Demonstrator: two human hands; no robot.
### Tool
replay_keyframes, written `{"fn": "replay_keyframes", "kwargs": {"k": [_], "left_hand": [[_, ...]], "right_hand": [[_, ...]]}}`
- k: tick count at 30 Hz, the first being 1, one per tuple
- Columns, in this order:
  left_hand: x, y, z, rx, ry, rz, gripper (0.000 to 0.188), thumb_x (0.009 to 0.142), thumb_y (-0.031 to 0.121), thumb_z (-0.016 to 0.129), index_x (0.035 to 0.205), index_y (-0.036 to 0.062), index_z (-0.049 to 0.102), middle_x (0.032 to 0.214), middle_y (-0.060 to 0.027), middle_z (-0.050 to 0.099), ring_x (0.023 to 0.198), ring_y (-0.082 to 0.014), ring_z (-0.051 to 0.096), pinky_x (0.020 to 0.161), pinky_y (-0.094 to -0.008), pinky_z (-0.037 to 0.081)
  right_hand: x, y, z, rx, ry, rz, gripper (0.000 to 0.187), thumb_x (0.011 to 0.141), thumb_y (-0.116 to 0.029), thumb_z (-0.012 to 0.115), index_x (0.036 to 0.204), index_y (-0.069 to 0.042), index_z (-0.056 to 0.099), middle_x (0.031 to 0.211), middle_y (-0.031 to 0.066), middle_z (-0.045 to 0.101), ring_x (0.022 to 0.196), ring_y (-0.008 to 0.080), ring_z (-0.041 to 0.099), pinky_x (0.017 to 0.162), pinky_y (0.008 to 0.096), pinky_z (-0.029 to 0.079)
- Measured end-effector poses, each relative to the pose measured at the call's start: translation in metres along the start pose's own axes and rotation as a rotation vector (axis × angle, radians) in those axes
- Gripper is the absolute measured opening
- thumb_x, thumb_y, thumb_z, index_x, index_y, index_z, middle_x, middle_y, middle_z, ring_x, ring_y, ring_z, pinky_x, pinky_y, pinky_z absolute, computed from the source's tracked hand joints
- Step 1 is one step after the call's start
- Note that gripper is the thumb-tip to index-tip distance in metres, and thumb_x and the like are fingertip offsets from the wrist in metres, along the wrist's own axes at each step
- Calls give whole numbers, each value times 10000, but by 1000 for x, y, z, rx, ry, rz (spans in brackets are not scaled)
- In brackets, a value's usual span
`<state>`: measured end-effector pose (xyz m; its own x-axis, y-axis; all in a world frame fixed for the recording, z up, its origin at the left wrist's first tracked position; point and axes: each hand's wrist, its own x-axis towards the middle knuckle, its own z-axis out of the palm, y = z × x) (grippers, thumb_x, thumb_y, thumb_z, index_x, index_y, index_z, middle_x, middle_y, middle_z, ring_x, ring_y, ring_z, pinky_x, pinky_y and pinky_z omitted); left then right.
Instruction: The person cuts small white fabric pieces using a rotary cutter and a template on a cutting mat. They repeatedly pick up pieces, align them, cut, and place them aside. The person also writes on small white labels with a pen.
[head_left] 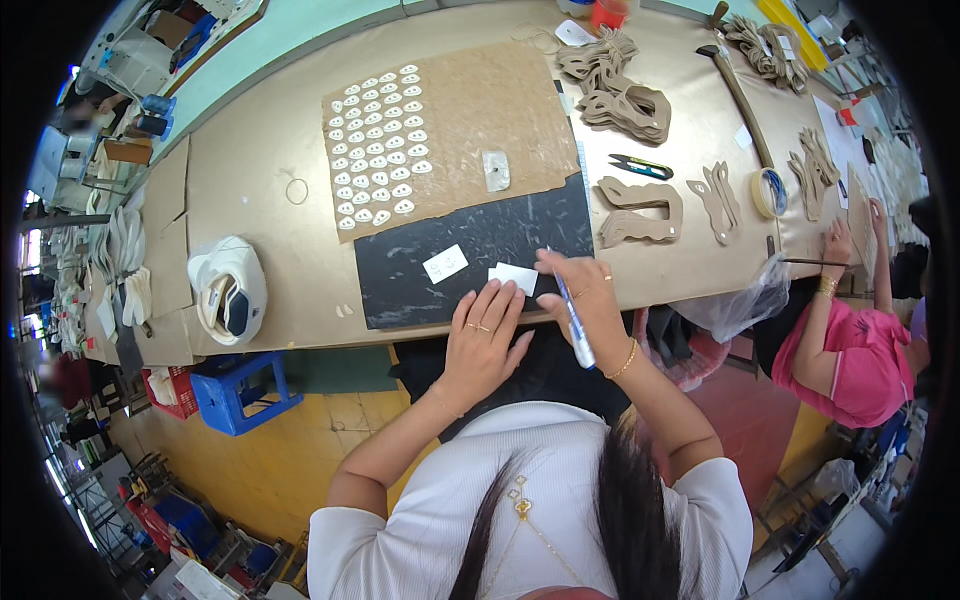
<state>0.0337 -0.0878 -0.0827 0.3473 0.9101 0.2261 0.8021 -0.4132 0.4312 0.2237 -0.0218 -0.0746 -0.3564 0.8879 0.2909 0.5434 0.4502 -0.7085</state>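
Note:
My left hand (482, 338) lies with its fingers stretched out, the tips at the lower edge of a small white paper slip (514, 277). My right hand (592, 305) is closed around a blue-and-white pen (575, 325), its tip end by the slip's right side. A second white slip (445, 264) with handwriting rests just left of it. Both slips are on a dark scuffed mat (400, 290) at the table's near edge. Beyond them a brown paper sheet (470, 110) bears rows of small white oval pieces (372, 145) and a small clear-and-white packet (496, 171).
Thread snips (641, 166), stacked beige cutouts (640, 210), a tape roll (769, 192) and a hammer (740, 100) lie to the right. A white shoe (228, 290) stands left, above a blue stool (240, 392). A co-worker in pink (850, 360) works at the far right.

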Motion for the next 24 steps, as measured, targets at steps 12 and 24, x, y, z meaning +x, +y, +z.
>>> {"fn": "replay_keyframes", "kwargs": {"k": [12,24], "left_hand": [[8,-15,24,86,164,89,490,810,167,738,1276,48,642,1257,-130,600,1268,-316,542,1062,-477,427],[8,-15,26,81,192,84,483,797,171,734,1256,44,652,1230,-129,598,1261,-313,537,1070,-484,421]], "right_hand": [[60,21,32,365,-67,241,368,842,-223,780,674,-50,501,569,58,530,494,149,480,482,303,397],[56,20,37,271,-56,152,348,863,-126,717,658,-39,449,555,36,447,515,95,387,476,290,347]]}}
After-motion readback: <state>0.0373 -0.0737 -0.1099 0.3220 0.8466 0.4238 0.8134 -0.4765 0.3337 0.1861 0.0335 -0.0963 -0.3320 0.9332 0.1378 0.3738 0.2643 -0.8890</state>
